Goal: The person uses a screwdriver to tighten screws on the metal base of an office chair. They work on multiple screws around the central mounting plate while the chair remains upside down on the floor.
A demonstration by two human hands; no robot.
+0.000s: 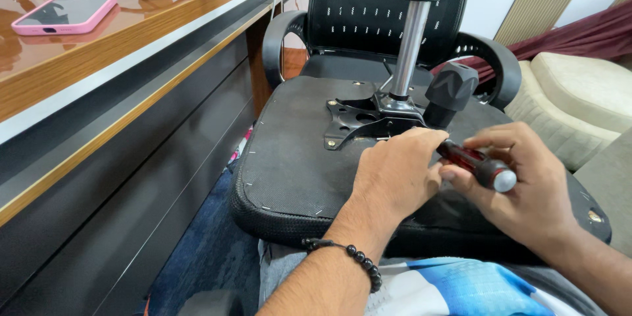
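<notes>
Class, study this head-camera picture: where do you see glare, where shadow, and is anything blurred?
Head view: glare streaks the glossy wooden desk top and the metal chair column; soft shadow lies under the left hand on the upturned chair seat; the screwdriver in the right hand is sharp, no clear blur.

An upturned black fabric-covered chair seat lies across the person's lap, its black metal mounting plate and steel gas cylinder on top. Left of it stands the glossy wooden counter, carrying a pink-cased phone. A cream upholstered sofa sits behind right.
</notes>
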